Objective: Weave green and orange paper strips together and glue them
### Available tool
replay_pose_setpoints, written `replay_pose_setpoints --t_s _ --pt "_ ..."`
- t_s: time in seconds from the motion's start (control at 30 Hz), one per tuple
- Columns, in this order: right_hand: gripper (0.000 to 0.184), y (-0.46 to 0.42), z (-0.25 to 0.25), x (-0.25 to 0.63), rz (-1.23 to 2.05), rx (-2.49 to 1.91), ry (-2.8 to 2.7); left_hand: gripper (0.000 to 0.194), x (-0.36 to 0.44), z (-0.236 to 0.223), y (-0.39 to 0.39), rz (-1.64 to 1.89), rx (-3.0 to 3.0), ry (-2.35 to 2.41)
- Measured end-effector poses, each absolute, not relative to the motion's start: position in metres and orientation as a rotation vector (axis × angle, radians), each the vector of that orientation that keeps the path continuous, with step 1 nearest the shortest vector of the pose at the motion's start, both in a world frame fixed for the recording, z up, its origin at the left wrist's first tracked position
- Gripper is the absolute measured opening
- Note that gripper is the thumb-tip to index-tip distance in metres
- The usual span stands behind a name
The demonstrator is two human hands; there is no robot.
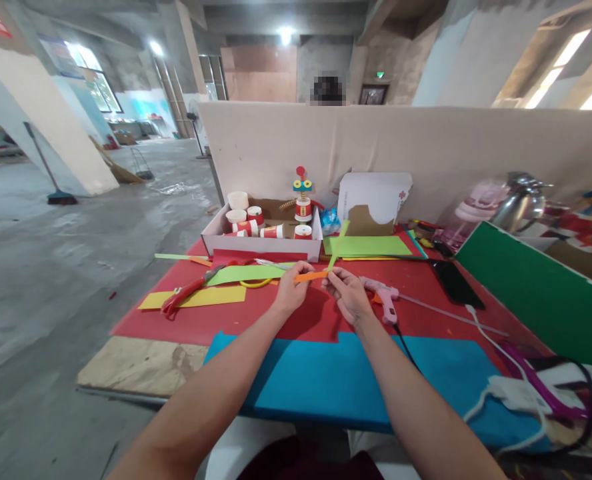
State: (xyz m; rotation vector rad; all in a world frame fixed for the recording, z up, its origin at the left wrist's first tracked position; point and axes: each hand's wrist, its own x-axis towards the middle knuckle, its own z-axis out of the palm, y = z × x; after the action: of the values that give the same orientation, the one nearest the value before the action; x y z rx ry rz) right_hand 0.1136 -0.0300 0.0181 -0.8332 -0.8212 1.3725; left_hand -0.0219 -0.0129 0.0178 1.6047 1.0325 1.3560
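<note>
My left hand (292,288) pinches one end of a short orange paper strip (312,276) above the red sheet (256,313). My right hand (347,293) pinches the other end, where a thin green paper strip (337,245) crosses it and rises toward the back. Both hands have their fingers closed on the strips. A pink glue gun (385,299) lies just right of my right hand. Red-handled scissors (189,293) lie to the left on a yellow sheet (196,297).
An open white box (261,244) of red-and-white paper cups and a paper-cup robot figure (303,200) stands at the back. Green sheets (369,247), a blue sheet (346,380), a black phone (455,283), cables (536,387) and a green board (536,287) surround the work area.
</note>
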Motion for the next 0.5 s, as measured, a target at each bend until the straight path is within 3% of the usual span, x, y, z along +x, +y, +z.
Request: replay_pose_setpoints --t_s 0.13,0.4,0.5 --pt "0.034 -0.027 0.021 0.117 1.344 -0.739 -0.686 0.022 -0.022 0.010 -0.008 1.245 1.754 1.114" --pt "0.034 -0.023 0.010 0.115 1.343 -0.788 -0.644 0.008 -0.020 0.005 -0.006 1.262 1.602 0.966" --pt "0.034 -0.025 0.005 0.108 1.321 -0.810 -0.712 0.018 -0.017 0.002 -0.006 1.262 1.452 0.937"
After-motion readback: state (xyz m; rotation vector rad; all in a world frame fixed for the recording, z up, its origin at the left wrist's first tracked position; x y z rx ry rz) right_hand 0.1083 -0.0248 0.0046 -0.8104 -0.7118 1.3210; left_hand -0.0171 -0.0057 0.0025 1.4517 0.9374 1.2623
